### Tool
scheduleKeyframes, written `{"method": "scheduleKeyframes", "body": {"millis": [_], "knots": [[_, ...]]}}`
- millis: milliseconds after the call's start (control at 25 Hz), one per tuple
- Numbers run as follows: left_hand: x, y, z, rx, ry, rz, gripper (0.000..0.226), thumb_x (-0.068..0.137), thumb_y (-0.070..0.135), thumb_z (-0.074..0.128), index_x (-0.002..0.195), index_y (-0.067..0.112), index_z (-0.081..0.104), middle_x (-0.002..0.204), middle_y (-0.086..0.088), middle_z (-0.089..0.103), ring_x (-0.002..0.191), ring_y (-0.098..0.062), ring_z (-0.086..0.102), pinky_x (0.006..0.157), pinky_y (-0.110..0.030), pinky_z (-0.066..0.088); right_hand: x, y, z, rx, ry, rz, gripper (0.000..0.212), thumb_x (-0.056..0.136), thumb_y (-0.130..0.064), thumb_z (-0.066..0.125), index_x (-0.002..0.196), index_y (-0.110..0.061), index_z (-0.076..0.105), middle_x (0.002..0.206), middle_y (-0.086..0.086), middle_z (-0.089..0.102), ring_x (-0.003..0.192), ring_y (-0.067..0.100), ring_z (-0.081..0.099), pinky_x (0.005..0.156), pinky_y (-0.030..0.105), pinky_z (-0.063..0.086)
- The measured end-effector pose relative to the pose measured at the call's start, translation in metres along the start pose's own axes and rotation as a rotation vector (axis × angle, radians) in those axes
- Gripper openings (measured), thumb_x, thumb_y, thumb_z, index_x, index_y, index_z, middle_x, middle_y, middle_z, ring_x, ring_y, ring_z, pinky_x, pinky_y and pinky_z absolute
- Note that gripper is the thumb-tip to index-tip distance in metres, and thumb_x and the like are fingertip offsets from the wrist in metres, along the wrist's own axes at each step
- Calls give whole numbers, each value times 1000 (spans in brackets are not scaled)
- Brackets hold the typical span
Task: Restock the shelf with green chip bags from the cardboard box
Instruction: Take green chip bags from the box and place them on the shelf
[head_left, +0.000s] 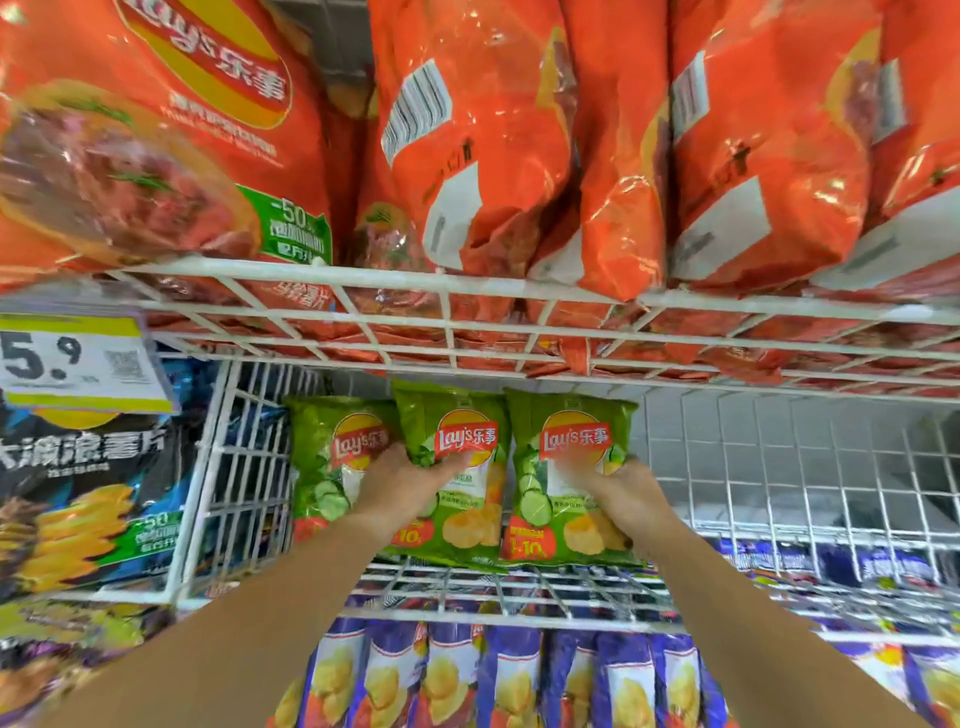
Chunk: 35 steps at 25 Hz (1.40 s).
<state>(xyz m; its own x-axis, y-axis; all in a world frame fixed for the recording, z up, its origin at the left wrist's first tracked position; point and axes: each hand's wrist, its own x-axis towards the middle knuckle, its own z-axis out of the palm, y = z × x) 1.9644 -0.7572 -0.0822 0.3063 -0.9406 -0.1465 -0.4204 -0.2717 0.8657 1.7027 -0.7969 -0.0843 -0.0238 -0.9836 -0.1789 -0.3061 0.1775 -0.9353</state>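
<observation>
While both arms reach into wire shelf (519, 621), left hand (400, 486) holds middle green bag (457, 415), fingers clamped on its front. Right hand (623, 493) holds right green bag (566, 415), fingers clamped on its right edge, blurred. Both bags upright, side by side, touching. Third green bag (327, 452) stands just left. Orange bags (493, 156) on tier above, purple bags (519, 686) below.
</observation>
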Motion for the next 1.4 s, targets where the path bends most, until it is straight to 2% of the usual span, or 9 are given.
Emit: {"method": "scheduleKeyframes", "body": {"millis": [200,360,600,720,800,880,960,1080,1400], "knots": [[13,-15,10,10,13,-42,83,62,81,70,123,26,59,113,5,67,104,-22,63,93,-34,49,20,18,13,-54,17,-2,58,68,-50,91,112,-24,65,95,-6,74,84,12,70,64,28,55],[19,-21,12,-26,-3,-20,66,70,62,81,123,26,63,112,6,69,102,-18,62,88,-30,45,33,34,16,-92,-2,44,98,37,-83,84,117,-29,68,105,-7,77,98,18,71,93,45,57],[14,-13,4,-63,-66,-32,56,69,54,86,114,28,66,109,8,69,104,-19,62,88,-31,46,25,31,10,-127,-8,93,118,33,-84,85,126,-18,53,119,3,68,109,25,66,96,48,56],[0,1,-11,-58,-30,-26,49,74,44,86,105,19,58,96,7,67,91,-15,63,80,-31,48,9,16,8,-235,91,-11,102,45,-73,88,121,-20,45,118,3,63,110,24,62,97,44,54],[-15,14,-22,122,75,42,47,79,43,82,103,19,50,91,4,63,83,-11,60,76,-33,49,-1,8,8,-484,156,-184,107,48,-73,83,134,-22,43,130,5,56,122,27,55,104,47,50],[-26,18,-26,495,177,198,70,79,50,78,131,16,47,128,-7,59,114,-23,58,94,-38,50,-8,4,12,-801,122,-327,117,59,-74,79,151,-22,28,152,9,35,139,32,36,115,49,39],[-31,13,-18,870,125,409,96,80,57,74,153,26,21,161,-10,22,147,-32,24,117,-47,31,-12,4,18,-1030,27,-414,122,66,-78,72,159,-27,10,166,7,9,152,34,13,124,49,24],[-24,2,-1,1105,-103,572,106,83,58,69,155,42,-6,165,-7,-18,151,-35,-14,122,-58,7,-7,10,20,-1202,-85,-424,121,73,-78,67,160,-35,-5,169,4,-10,155,36,-5,125,50,14],[3,-18,1,1207,-128,582,97,89,50,66,157,36,-2,166,-11,-12,153,-35,-2,117,-51,30,0,16,27,-1235,-117,-382,120,81,-69,68,159,-35,-16,168,4,-23,155,35,-14,123,52,23]]}}
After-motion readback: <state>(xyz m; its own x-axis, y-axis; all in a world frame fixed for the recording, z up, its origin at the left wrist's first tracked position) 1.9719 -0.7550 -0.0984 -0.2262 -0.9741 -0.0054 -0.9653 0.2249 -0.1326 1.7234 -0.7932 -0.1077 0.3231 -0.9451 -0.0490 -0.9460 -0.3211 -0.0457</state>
